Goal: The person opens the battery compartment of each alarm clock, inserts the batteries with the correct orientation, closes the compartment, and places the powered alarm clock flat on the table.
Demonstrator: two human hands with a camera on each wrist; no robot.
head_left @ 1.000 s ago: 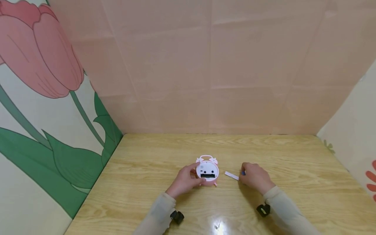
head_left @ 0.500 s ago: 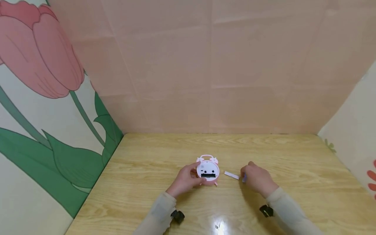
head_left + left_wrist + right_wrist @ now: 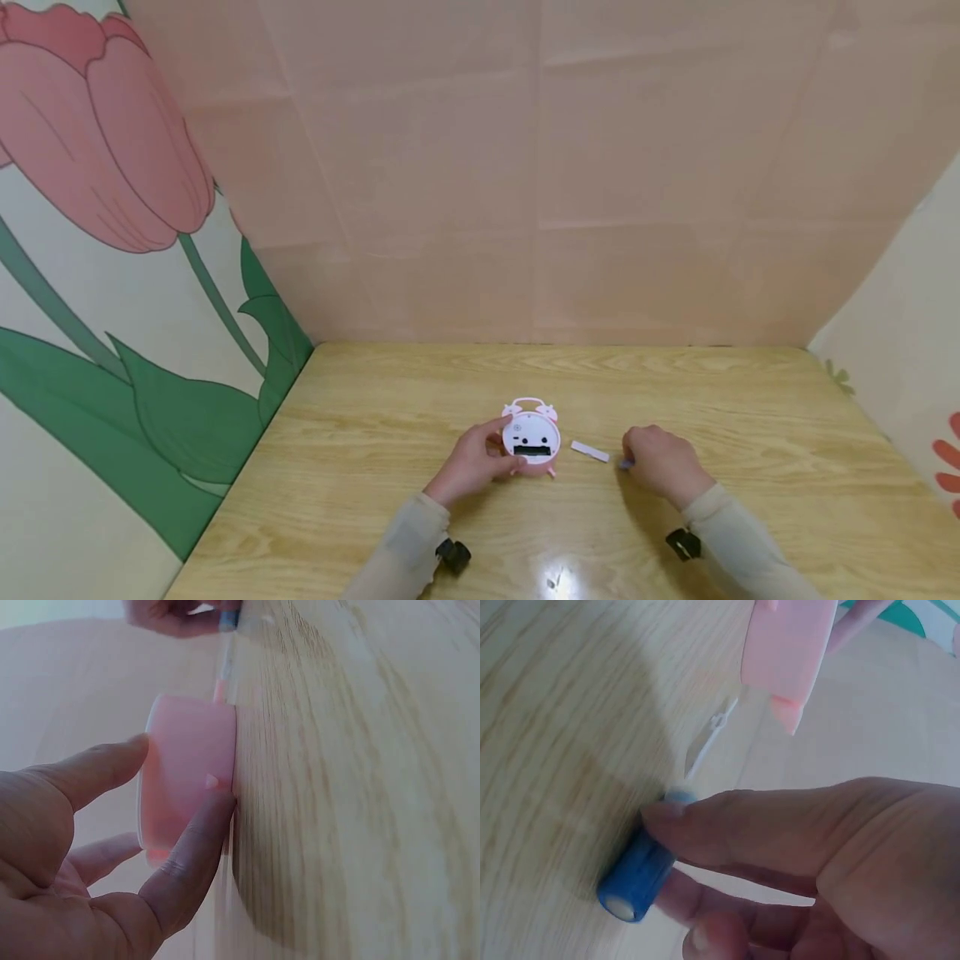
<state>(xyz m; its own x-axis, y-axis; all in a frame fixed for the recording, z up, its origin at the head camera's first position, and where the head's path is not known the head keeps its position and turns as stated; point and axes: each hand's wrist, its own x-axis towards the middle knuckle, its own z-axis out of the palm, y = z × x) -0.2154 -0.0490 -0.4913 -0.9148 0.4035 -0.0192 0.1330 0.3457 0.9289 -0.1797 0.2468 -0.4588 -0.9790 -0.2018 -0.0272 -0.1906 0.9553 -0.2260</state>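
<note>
A pink alarm clock [image 3: 531,437] lies with its white back up on the table, its dark battery compartment uncovered. My left hand [image 3: 471,460] holds the clock by its rim; in the left wrist view, thumb and fingers grip its pink side [image 3: 191,761]. Right of the clock lies a slim white battery cover [image 3: 589,452]. Beyond that, my right hand [image 3: 663,462] pinches a blue battery [image 3: 639,874] between thumb and fingers, low over or against the table; I cannot tell which. Most of the battery is hidden by the hand in the head view.
The wood-grain table [image 3: 390,392] meets a pinkish backdrop [image 3: 540,183] at its far edge. A panel with a painted tulip [image 3: 105,125] stands at the left, a pale panel [image 3: 907,333] at the right. Each wrist carries a small black camera.
My right hand has shifted slightly to the right and nearer to me with the battery, which has turned in the fingers. The left hand, clock and battery cover stay in place.
</note>
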